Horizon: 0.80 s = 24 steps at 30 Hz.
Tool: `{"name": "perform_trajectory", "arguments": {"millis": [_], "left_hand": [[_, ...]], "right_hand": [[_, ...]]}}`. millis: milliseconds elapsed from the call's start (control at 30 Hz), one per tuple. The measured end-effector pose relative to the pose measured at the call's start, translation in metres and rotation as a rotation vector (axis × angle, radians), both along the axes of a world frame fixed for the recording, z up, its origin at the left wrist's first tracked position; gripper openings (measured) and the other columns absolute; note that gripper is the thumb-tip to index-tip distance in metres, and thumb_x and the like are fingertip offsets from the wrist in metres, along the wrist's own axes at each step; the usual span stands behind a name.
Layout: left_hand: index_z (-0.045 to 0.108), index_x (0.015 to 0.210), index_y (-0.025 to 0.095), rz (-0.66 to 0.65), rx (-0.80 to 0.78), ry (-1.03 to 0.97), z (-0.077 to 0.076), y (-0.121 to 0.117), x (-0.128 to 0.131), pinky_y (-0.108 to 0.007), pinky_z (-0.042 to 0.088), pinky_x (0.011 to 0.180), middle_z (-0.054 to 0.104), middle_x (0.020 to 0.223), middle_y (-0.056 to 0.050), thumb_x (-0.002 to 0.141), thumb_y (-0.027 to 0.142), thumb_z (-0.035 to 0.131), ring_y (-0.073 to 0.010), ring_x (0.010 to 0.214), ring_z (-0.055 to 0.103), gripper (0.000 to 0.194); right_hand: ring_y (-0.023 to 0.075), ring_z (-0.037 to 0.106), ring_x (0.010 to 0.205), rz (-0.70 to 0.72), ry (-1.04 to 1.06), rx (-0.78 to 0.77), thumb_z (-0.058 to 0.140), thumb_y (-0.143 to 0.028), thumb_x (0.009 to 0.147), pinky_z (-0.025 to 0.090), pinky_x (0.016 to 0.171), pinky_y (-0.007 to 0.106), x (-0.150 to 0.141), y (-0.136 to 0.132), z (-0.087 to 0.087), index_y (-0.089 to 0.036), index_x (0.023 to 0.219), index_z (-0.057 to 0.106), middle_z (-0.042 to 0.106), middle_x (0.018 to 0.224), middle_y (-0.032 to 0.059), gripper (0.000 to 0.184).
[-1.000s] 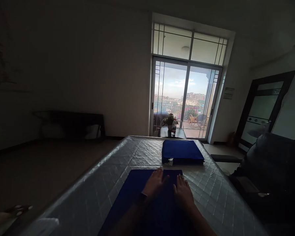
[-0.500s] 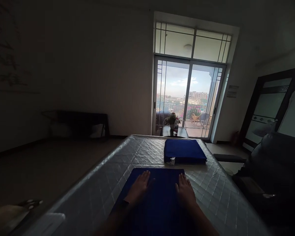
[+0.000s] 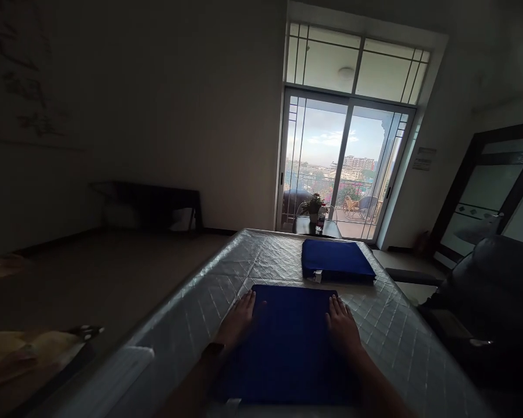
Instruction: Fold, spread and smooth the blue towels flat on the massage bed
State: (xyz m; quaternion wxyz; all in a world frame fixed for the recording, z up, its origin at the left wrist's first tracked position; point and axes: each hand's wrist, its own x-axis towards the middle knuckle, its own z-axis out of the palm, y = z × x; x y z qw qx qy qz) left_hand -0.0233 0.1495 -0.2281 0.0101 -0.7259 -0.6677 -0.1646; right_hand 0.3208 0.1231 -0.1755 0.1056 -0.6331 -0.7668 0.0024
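A folded dark blue cloth [image 3: 290, 342] lies flat in front of me on a quilted, plastic-wrapped mattress [image 3: 226, 273]. My left hand [image 3: 239, 320] rests palm down on the cloth's left edge, fingers stretched out. My right hand [image 3: 342, 325] lies flat on its right edge, fingers also extended. Neither hand holds anything. Farther along the mattress sits a stack of folded blue cloths [image 3: 336, 262] with a small white tag at its near edge.
Beyond the mattress stand a small dark table with a potted plant [image 3: 314, 206] and a glass balcony door [image 3: 342, 165]. A dark sofa [image 3: 490, 290] is at the right, a low dark bench [image 3: 150, 203] by the left wall, and something tan [image 3: 21, 357] at the lower left.
Both hands slid apart from the middle of the cloth to its left and right edges. My view also shifted left and slightly down.
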Motion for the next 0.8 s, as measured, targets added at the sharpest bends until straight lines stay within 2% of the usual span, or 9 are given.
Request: {"name": "perform_trajectory", "arguments": {"millis": [100, 200, 333, 433, 500, 600, 667, 733, 800], "left_hand": [[0.038, 0.154, 0.002, 0.000, 0.066, -0.017, -0.004, 0.001, -0.002, -0.050, 0.031, 0.123, 0.037, 0.161, -0.023, 0.104, 0.059, 0.016, -0.0309, 0.151, 0.035, 0.080], [0.041, 0.152, 0.001, 0.016, 0.153, -0.023, -0.003, -0.002, -0.002, -0.050, 0.035, 0.121, 0.040, 0.160, -0.023, 0.105, 0.058, 0.020, -0.0315, 0.149, 0.038, 0.077], [0.048, 0.149, 0.001, 0.014, 0.303, 0.032, 0.011, -0.010, 0.005, -0.050, 0.039, 0.119, 0.046, 0.155, -0.023, 0.105, 0.058, 0.024, -0.0328, 0.147, 0.043, 0.076], [0.052, 0.146, 0.003, -0.045, 0.393, 0.076, 0.025, -0.023, 0.028, -0.051, 0.042, 0.118, 0.051, 0.153, -0.022, 0.105, 0.057, 0.026, -0.0330, 0.144, 0.046, 0.072], [0.051, 0.147, 0.007, -0.148, 0.419, 0.082, 0.030, -0.038, 0.057, -0.050, 0.043, 0.118, 0.050, 0.154, -0.019, 0.106, 0.054, 0.031, -0.0312, 0.145, 0.045, 0.066], [0.043, 0.154, 0.017, -0.403, 0.405, 0.081, 0.031, -0.068, 0.110, -0.046, 0.044, 0.118, 0.046, 0.158, -0.012, 0.106, 0.050, 0.038, -0.0260, 0.147, 0.042, 0.058], [0.036, 0.158, 0.020, -0.575, 0.355, 0.087, 0.027, -0.088, 0.138, -0.042, 0.043, 0.118, 0.044, 0.160, -0.009, 0.105, 0.052, 0.042, -0.0235, 0.148, 0.042, 0.062], [0.030, 0.160, 0.022, -0.668, 0.291, 0.101, 0.022, -0.102, 0.153, -0.040, 0.043, 0.118, 0.043, 0.161, -0.008, 0.104, 0.055, 0.042, -0.0229, 0.148, 0.042, 0.066], [0.025, 0.162, 0.024, -0.673, 0.236, 0.114, 0.016, -0.108, 0.150, -0.040, 0.044, 0.117, 0.042, 0.161, -0.008, 0.104, 0.058, 0.041, -0.0234, 0.148, 0.042, 0.069]], "right_hand": [[0.0226, 0.013, 0.157, 0.042, -0.031, -0.033, 0.019, -0.031, 0.104, 0.010, 0.128, 0.043, 0.000, -0.022, 0.012, -0.003, 0.158, 0.028, 0.021, 0.167, 0.0125, 0.063], [0.0220, 0.014, 0.157, 0.046, 0.006, -0.127, 0.016, -0.037, 0.105, 0.015, 0.128, 0.042, 0.003, -0.054, 0.016, -0.005, 0.159, 0.027, 0.020, 0.168, 0.0098, 0.064], [0.0225, 0.014, 0.156, 0.019, 0.043, -0.221, 0.019, -0.046, 0.104, 0.017, 0.128, 0.042, 0.009, -0.090, 0.005, -0.007, 0.161, 0.024, 0.017, 0.168, 0.0073, 0.068], [0.0224, 0.013, 0.156, 0.003, 0.030, -0.258, 0.020, -0.047, 0.103, 0.017, 0.128, 0.042, 0.010, -0.101, -0.005, -0.008, 0.161, 0.022, 0.014, 0.168, 0.0061, 0.070], [0.0225, 0.012, 0.156, 0.007, 0.026, -0.256, 0.020, -0.046, 0.103, 0.016, 0.128, 0.042, 0.010, -0.102, -0.009, -0.008, 0.161, 0.020, 0.012, 0.168, 0.0059, 0.069], [0.0231, 0.012, 0.156, 0.015, 0.041, -0.231, 0.021, -0.046, 0.103, 0.016, 0.128, 0.043, 0.010, -0.102, -0.010, -0.007, 0.161, 0.022, 0.013, 0.168, 0.0069, 0.069], [0.0233, 0.013, 0.156, 0.024, 0.044, -0.224, 0.022, -0.046, 0.103, 0.016, 0.128, 0.043, 0.011, -0.102, -0.010, -0.007, 0.160, 0.022, 0.013, 0.168, 0.0072, 0.069], [0.0238, 0.012, 0.156, 0.032, 0.032, -0.233, 0.022, -0.046, 0.104, 0.016, 0.128, 0.044, 0.012, -0.102, -0.009, -0.007, 0.160, 0.023, 0.013, 0.168, 0.0073, 0.069], [0.0241, 0.011, 0.156, 0.032, 0.023, -0.243, 0.022, -0.044, 0.104, 0.016, 0.128, 0.044, 0.012, -0.102, -0.008, -0.007, 0.160, 0.023, 0.013, 0.168, 0.0071, 0.068]]}}
